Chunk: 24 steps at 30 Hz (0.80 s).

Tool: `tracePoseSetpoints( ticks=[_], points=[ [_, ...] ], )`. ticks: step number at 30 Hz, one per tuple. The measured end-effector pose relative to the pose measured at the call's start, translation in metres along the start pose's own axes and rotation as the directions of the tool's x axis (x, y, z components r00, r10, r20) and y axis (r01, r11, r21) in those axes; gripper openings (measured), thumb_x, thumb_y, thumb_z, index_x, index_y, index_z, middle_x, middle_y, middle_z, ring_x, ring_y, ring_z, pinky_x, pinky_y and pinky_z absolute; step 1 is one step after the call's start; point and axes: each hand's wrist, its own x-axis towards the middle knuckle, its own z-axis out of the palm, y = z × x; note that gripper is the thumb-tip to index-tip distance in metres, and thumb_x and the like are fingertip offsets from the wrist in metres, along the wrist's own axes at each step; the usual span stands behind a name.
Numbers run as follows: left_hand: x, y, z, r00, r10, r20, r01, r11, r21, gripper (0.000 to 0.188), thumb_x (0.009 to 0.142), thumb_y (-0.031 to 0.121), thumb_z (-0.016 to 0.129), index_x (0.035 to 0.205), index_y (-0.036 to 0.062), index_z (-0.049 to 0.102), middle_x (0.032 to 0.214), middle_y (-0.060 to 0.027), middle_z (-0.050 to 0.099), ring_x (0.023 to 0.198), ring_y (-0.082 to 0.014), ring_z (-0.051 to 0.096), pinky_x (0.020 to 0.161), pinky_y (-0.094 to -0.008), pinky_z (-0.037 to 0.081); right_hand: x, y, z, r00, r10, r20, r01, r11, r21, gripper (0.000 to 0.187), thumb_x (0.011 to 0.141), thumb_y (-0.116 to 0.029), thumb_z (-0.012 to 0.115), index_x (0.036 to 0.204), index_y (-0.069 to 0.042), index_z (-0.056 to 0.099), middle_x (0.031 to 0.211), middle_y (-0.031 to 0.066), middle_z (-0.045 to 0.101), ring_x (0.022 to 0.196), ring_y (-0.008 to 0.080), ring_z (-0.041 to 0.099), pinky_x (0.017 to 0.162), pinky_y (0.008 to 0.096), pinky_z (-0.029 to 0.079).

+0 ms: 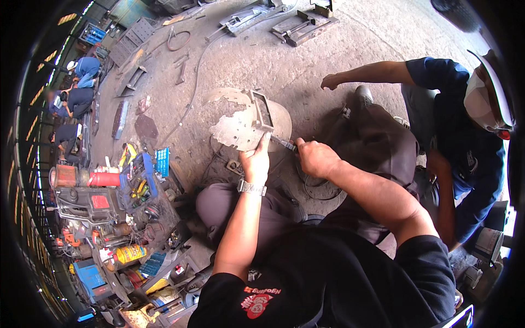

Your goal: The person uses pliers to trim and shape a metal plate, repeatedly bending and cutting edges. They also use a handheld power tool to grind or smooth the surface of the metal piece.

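Note:
A narrow rectangular metal frame (262, 109) stands tilted over a pale, worn round plate (232, 131) with holes and a ragged edge. My left hand (256, 164), with a metal-banded watch on the wrist, is closed at the frame's near end, its fingers partly hidden. From the right, my right hand (318, 159) is wrapped round the end of a slim grey metal tool (283, 143). The tool's far end reaches close to the frame's near corner; whether they touch I cannot tell. The tool's exact kind does not show.
A co-worker (465, 131) crouches at the right, one arm stretched over the floor. Crowded tools and a blue toolbox (139, 183) stand at my left. A cable (199, 71) crosses the floor; metal brackets (306, 26) lie at the back. Other people work far left.

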Motion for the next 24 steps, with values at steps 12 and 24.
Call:
tracePoseSetpoints(
  ticks=[12, 24],
  points=[
    [0.008, -0.023, -0.039, 0.899, -0.392, -0.195, 0.408, 0.912, 0.047, 0.021, 0.097, 0.020, 0.071, 0.104, 0.0006, 0.069, 0.081, 0.0027, 0.063, 0.063, -0.0076, 0.051, 0.056, -0.0269, 0.042, 0.002, 0.034, 0.065, 0.975, -0.068, -0.210, 0.136, 0.934, 0.329, 0.029, 0.090, -0.015, 0.060, 0.111, 0.003, 0.052, 0.095, 0.0304, 0.068, 0.095, 0.0476, 0.066, 0.083, 0.0542, 0.055],
    [0.010, -0.008, -0.024, 0.802, -0.540, -0.256, 0.538, 0.839, -0.086, 0.028, 0.094, 0.023, 0.075, 0.116, 0.0121, 0.061, 0.084, 0.0026, 0.060, 0.058, -0.0076, 0.050, 0.048, -0.0271, 0.039, 0.015, 0.023, 0.076, 0.997, -0.072, 0.033, 0.058, 0.948, 0.314, 0.037, 0.090, -0.012, 0.051, 0.119, 0.009, 0.057, 0.107, 0.0311, 0.069, 0.106, 0.0430, 0.067, 0.092, 0.0493, 0.054]
  ],
)
